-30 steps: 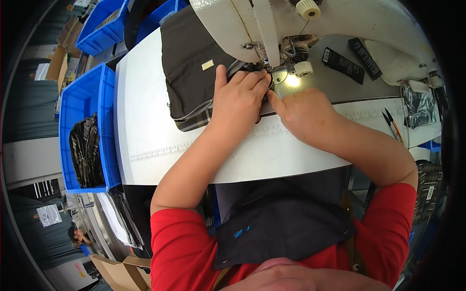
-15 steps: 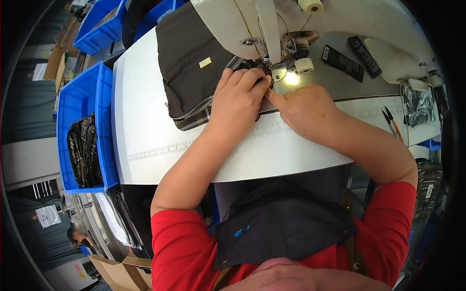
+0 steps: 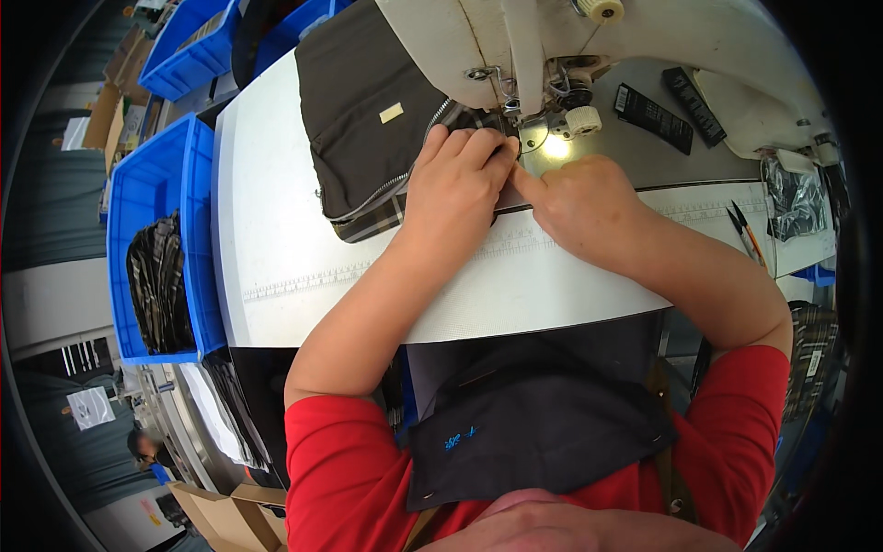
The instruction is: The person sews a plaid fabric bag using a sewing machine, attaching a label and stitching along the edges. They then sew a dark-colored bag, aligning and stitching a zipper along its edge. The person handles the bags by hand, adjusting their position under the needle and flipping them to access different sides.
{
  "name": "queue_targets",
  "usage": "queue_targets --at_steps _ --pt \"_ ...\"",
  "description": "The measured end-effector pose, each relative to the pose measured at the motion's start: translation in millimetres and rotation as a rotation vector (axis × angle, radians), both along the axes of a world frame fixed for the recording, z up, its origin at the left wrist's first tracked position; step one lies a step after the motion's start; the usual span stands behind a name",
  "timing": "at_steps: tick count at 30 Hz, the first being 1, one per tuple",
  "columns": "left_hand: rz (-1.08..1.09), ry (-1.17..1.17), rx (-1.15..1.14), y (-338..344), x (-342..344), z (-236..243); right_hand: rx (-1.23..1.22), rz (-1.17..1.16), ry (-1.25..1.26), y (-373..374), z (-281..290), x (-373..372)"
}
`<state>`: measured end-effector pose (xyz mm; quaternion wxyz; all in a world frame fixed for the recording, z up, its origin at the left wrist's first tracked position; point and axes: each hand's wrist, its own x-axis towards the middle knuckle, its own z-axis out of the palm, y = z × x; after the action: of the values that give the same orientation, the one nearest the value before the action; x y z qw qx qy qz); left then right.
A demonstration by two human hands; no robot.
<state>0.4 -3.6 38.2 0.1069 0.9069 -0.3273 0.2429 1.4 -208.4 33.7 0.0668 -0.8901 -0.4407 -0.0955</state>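
A dark garment piece (image 3: 354,87) with plaid cloth and a metal zipper (image 3: 386,189) lies left of the sewing machine's needle area (image 3: 515,115). My left hand (image 3: 457,179) is closed on its zipper edge, fingers bent and bunched just in front of the presser foot. The left fingertips and the cloth under them are partly hidden. Close beside it, my right hand (image 3: 589,202) points its index finger toward the left thumb, with the other fingers curled in. Whatever the right fingers may pinch is out of sight. A small pale label (image 3: 392,113) sits on the dark cloth.
The white sewing machine (image 3: 681,37) spans the top. Two black packets (image 3: 653,118) lie right of its lit plate. A pen and tweezers (image 3: 750,235) rest by the ruler strip (image 3: 313,281). Left stands a blue bin (image 3: 202,258) holding folded plaid pieces (image 3: 158,285).
Near the presser foot, more plaid cloth shows beside the zipper, and the left fingers have shifted slightly. The right hand stays almost in place. The whole view has moved a little.
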Motion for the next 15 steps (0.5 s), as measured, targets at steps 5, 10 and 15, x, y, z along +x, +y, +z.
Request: queue_targets --at_steps 5,10,15 --pt "0.011 -0.036 0.014 0.0 3.0 -0.5 0.016 0.01 0.007 -0.4 -0.6 4.6" --pt "0.045 0.014 -0.024 2.9 1.3 -0.6 0.035 -0.033 0.033 2.1 0.0 2.2" --pt "0.126 0.061 -0.001 4.7 -5.6 4.3 0.035 -0.009 0.052 3.0 -2.5 3.6"
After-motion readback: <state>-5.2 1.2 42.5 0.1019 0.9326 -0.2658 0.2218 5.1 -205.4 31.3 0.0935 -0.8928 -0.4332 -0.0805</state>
